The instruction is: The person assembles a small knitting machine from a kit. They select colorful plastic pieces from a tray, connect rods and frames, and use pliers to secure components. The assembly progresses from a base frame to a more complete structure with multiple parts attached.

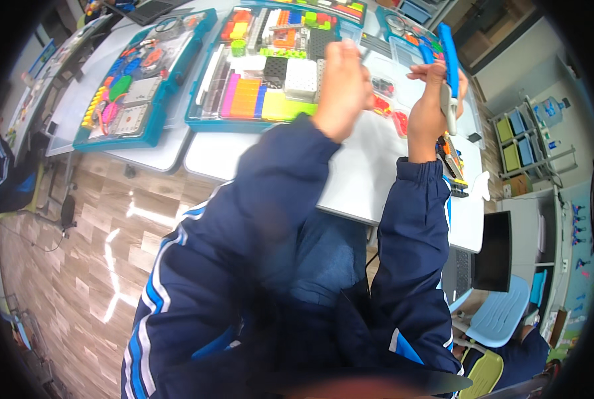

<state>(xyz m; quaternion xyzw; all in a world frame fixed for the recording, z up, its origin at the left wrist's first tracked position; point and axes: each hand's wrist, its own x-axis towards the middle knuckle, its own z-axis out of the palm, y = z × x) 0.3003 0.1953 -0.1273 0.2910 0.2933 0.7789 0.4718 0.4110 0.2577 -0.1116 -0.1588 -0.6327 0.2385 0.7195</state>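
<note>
My right hand (430, 106) is wrapped round a construction-kit assembly (449, 56) of long blue beams with a light grey part at its lower end. The beams stick up past the fingers. My left hand (343, 86) is raised over the right edge of an open parts case (200, 114), slightly blurred, its fingers curled together. What those fingers hold, if anything, cannot be made out. Inside the case are orange bricks (245, 98), a white block (301, 78) and a black perforated block (275, 71). Red pieces (399, 122) lie on the white table (357, 169) between my hands.
A second teal case (152, 133) of colourful parts stands to the left. Black and orange pieces (451, 161) lie beside my right wrist. A black screen (493, 251), a light blue chair (500, 311) and a shelf with bins (510, 143) are at the right.
</note>
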